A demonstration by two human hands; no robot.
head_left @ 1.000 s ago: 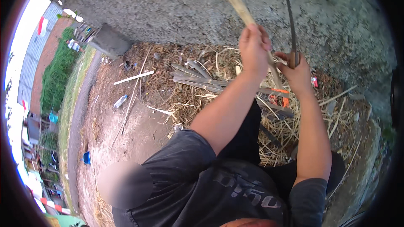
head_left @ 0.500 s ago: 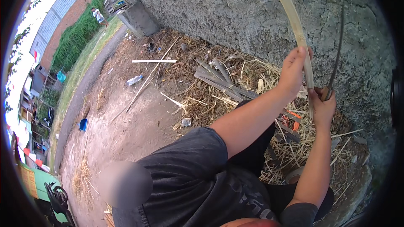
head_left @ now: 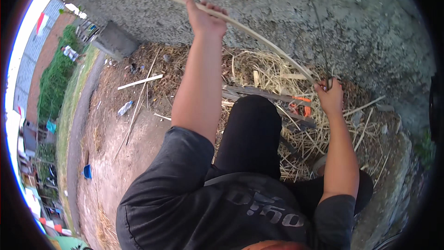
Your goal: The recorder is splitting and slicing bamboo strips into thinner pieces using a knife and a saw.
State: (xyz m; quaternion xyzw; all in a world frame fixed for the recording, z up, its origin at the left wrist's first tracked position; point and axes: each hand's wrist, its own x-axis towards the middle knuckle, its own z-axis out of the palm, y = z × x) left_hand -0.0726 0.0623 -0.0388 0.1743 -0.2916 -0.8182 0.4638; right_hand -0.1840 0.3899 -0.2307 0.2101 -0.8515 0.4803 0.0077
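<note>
A long pale bamboo strip (head_left: 264,41) arches in front of the wall, its far end at the upper left. Around its upper part my left hand (head_left: 206,19) is closed, arm stretched out, thumb on one side and fingers on the other. The strip's lower end meets my right hand (head_left: 331,97), pinched at the thumb. That same hand grips a knife with a long, thin dark blade (head_left: 320,34) pointing up along the wall; its handle is mostly hidden by the fingers.
A rough grey wall (head_left: 370,23) rises close ahead. Pale shavings (head_left: 307,155), dark wooden slats (head_left: 263,95) and an orange item (head_left: 303,106) lie near my knees. On the dirt to the left are a plastic bottle (head_left: 125,108) and a blue scoop (head_left: 87,171). A person (head_left: 70,53) is far off.
My left hand has swung up and left along the strip, away from my right hand. The strip now slants leftward instead of standing nearly upright. The knife stays in my right hand.
</note>
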